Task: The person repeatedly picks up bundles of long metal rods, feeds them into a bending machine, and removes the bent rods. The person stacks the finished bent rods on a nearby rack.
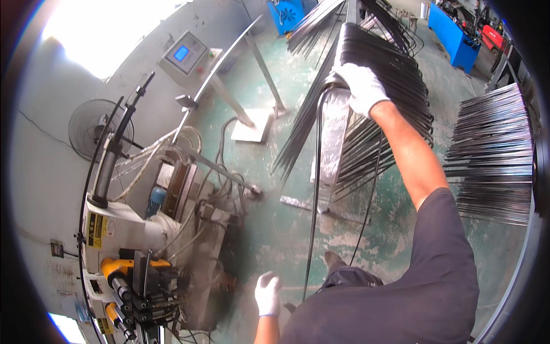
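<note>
My right hand (362,89), in a white glove, reaches far forward to the end of a rack beam. Its fingers close over the bend of a dark U-shaped metal rod (318,152). The rod's two long legs hang down toward me. Right behind that hand, many similar bent rods (381,60) hang side by side over the beam (335,129), which looks wrapped in shiny film. My left hand (267,293), also gloved in white, is low and near my body. Its fingers are curled, with nothing visible in them, and it touches no rod.
On the left stands a bending-type machine (123,229) with yellow-and-black parts, hoses and cables. A control panel (186,54) and a fan (100,127) are behind it. More rods (492,155) are stacked at the right. A blue cabinet (452,37) is at the far right.
</note>
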{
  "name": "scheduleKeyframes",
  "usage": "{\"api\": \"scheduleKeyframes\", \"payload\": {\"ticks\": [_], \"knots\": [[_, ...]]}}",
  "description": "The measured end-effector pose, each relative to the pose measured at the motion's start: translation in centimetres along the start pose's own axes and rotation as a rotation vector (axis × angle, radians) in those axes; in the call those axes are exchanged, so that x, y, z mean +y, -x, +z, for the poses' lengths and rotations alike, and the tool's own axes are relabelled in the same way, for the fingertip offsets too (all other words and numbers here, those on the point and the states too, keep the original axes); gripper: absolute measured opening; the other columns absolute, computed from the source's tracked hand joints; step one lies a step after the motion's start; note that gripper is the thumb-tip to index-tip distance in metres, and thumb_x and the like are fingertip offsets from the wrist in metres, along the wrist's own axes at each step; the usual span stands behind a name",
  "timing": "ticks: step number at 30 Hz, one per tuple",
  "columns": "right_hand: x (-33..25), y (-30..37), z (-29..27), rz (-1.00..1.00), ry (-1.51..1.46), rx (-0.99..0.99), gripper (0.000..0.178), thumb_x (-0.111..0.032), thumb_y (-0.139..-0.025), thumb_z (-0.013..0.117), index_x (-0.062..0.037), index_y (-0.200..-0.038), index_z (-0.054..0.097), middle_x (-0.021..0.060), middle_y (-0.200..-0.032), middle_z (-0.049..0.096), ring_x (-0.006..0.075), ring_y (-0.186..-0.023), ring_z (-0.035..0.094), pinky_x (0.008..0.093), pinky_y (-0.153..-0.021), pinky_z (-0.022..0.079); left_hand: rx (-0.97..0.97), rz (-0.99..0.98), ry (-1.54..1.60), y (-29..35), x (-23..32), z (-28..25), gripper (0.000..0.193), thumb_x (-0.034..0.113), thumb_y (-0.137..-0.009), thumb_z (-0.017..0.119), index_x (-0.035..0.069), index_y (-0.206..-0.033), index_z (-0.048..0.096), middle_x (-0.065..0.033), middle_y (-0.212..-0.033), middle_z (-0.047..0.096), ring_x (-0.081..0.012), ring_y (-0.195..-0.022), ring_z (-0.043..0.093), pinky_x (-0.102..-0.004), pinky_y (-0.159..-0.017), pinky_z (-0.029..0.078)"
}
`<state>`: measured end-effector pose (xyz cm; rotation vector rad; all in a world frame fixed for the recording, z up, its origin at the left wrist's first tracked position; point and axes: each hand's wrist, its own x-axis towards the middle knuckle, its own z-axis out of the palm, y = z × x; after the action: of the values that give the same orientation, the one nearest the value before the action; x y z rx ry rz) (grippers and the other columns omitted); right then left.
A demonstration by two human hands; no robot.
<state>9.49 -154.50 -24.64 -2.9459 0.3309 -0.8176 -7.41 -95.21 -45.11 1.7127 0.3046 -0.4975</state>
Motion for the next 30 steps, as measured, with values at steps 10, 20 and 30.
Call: {"api": "scheduleKeyframes", "payload": {"ticks": [10, 20, 30], "knots": [[-1.0, 3.2, 2.4, -0.099, 0.088, 0.304, 0.058, -0.003, -0.085, 0.064, -0.0110, -0.142, 0.058, 0.0187, -0.131, 0.066, 0.0401, -0.118, 0.063, 0.0492, -0.105, 0.050, -0.615, 0.268, -0.745, 1.1, 4.8, 9.1, 0.035, 0.017, -0.097, 0.072, 0.004, -0.129, 0.065, -0.0164, -0.113, 0.074, -0.0296, -0.103, 0.074, -0.0381, -0.091, 0.057], [-4.5, 7.8, 0.4, -0.180, -0.023, 0.259, 0.044, -0.006, -0.091, 0.058, -0.0079, -0.134, 0.065, 0.0160, -0.127, 0.069, 0.0353, -0.120, 0.063, 0.0475, -0.109, 0.046, 0.062, 0.704, -0.783, -11.8, 2.3, 1.0, 0.022, 0.003, -0.099, 0.065, 0.001, -0.122, 0.067, -0.0131, -0.105, 0.072, -0.0254, -0.096, 0.069, -0.0358, -0.088, 0.054], [6.0, 1.7, 5.4, 0.157, 0.301, 0.117, 0.056, -0.015, -0.103, 0.043, -0.0088, -0.159, 0.039, 0.0143, -0.159, 0.047, 0.0314, -0.146, 0.045, 0.0530, -0.124, 0.032, -0.034, 0.854, -0.545, -8.2, 9.5, 10.2, 0.037, 0.003, -0.093, 0.072, -0.001, -0.130, 0.065, -0.0153, -0.121, 0.071, -0.0248, -0.111, 0.070, -0.0359, -0.100, 0.054]]}}
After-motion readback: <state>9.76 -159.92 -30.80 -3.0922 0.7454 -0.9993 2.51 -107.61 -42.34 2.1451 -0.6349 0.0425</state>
